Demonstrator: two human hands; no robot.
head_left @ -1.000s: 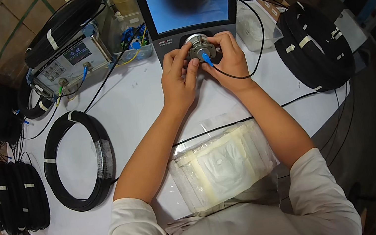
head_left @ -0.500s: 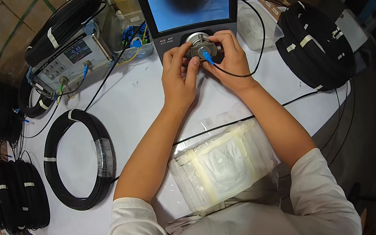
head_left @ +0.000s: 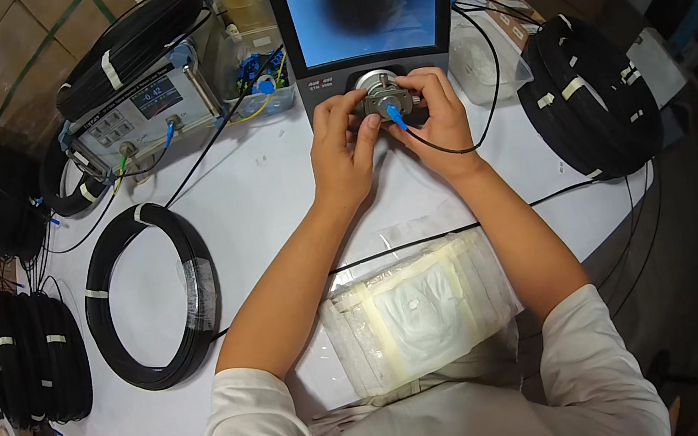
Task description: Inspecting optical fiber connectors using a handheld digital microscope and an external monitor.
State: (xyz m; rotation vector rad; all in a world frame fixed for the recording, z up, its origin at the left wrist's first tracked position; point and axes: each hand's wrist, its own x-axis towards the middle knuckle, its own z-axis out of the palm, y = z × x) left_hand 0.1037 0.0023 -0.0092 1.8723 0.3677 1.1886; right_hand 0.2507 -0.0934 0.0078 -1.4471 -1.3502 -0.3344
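At the far edge of a white-topped table [head_left: 272, 203], directly below a grey inspection monitor [head_left: 366, 14] whose blue screen shows a dark round blur, a small blue fibre connector [head_left: 394, 116] sits plugged into a round metal fitting [head_left: 383, 92] at the monitor's base. The connector's long axis runs nearly straight toward the person, tilted slightly to their right, with a thin black cable [head_left: 467, 146] looping off it along the right wrist. Both hands close on it from either side: the left hand [head_left: 342, 149] curls its fingers around the left of the fitting, thumb pressed near the connector, while the right hand [head_left: 442, 122] pinches the fitting's right side, its fingertips appearing to touch the blue plug. The right hand seems marginally the nearer of the two to the connector itself. The fitting looks like hard, machined metal; the plug is smooth plastic. Nearer the body lies a soft, crinkled clear plastic packet [head_left: 416, 309] holding white wipes. To the left rests a large coil of glossy black cable [head_left: 152, 295], bound with pale tape, and beyond it a boxy grey test meter [head_left: 139, 115] with a small display. More black cable coils [head_left: 589, 96] are stacked at the right edge, well apart from the hands.
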